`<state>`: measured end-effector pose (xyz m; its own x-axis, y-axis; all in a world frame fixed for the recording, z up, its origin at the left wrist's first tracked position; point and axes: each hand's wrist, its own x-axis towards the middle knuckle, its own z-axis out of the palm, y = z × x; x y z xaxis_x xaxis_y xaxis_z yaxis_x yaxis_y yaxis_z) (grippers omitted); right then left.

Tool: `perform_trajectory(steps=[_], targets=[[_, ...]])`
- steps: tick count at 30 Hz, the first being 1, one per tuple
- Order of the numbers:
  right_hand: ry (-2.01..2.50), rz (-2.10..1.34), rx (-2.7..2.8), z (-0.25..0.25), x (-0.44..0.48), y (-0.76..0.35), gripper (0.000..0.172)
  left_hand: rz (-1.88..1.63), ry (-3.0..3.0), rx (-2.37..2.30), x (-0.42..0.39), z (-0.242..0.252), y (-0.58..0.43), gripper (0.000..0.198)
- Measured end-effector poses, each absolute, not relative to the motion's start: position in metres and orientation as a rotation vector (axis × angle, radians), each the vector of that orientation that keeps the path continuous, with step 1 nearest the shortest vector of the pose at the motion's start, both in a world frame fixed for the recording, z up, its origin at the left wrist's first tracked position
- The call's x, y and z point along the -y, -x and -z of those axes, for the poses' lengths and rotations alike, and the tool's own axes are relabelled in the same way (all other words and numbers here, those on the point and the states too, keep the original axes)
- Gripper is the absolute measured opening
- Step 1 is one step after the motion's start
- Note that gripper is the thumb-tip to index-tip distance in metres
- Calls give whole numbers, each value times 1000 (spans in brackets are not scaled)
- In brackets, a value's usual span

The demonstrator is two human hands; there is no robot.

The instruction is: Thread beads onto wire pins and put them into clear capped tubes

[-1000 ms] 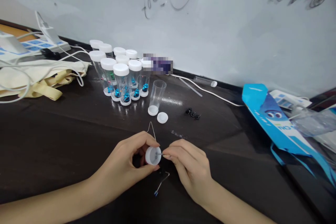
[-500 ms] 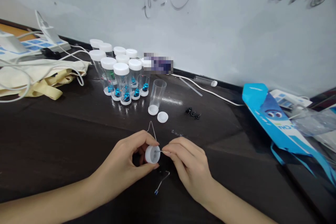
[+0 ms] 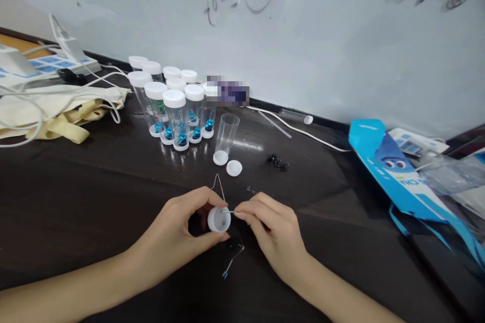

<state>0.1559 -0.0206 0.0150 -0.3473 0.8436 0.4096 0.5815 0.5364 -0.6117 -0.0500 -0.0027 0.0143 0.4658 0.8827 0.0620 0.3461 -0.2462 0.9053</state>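
Note:
My left hand (image 3: 180, 227) is closed round a small white cap (image 3: 219, 219), its hollow side facing me. My right hand (image 3: 275, 229) pinches a thin wire (image 3: 228, 212) whose tip reaches into the cap. A bent wire (image 3: 219, 185) sticks up just behind my left fingers. On the dark table below the hands lies another bent wire with a blue tip (image 3: 233, 261). An open clear tube (image 3: 226, 139) stands farther back with a loose white cap (image 3: 234, 167) beside it.
Several capped clear tubes with blue pieces inside (image 3: 176, 111) stand in a cluster at the back. Small black parts (image 3: 278, 163) lie to the right of them. A cream cloth bag (image 3: 56, 108) lies at left, a blue paper bag (image 3: 394, 171) at right, white cables along the wall.
Both hands have shifted slightly up and left with the cap. The pinched wire now reaches further into the cap.

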Motion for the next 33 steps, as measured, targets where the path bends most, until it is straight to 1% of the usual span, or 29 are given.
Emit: perform_trajectory(steps=[4, 9, 13, 19, 24, 26, 28, 30, 33], targets=[[1141, -596, 1950, -20, 19, -155, 18, -698, -1906, -1042, -3, -20, 53, 24], [1152, -692, 1812, -23, 17, -157, 17, -621, -2054, -1068, -11, -22, 58, 20], [1188, -746, 1733, -21, 14, -159, 15, -542, -2096, -1103, -14, -24, 62, 21], [1192, -774, 1715, -19, 12, -159, 14, -440, -2174, -1140, -20, -24, 67, 25], [1198, -760, 1714, -19, 13, -159, 14, -439, -2227, -1187, -26, -21, 71, 28], [1197, -765, 1707, -19, 12, -159, 14, -462, -2244, -1190, -26, -23, 73, 34], [1198, -767, 1693, -19, 12, -158, 14, -501, -2274, -1144, -24, -27, 73, 43], [1200, -762, 1677, -19, 12, -158, 15, -525, -2335, -1036, -20, -30, 73, 47], [1197, -771, 1656, -19, 11, -159, 15, -512, -2436, -841, -12, -31, 69, 39]])
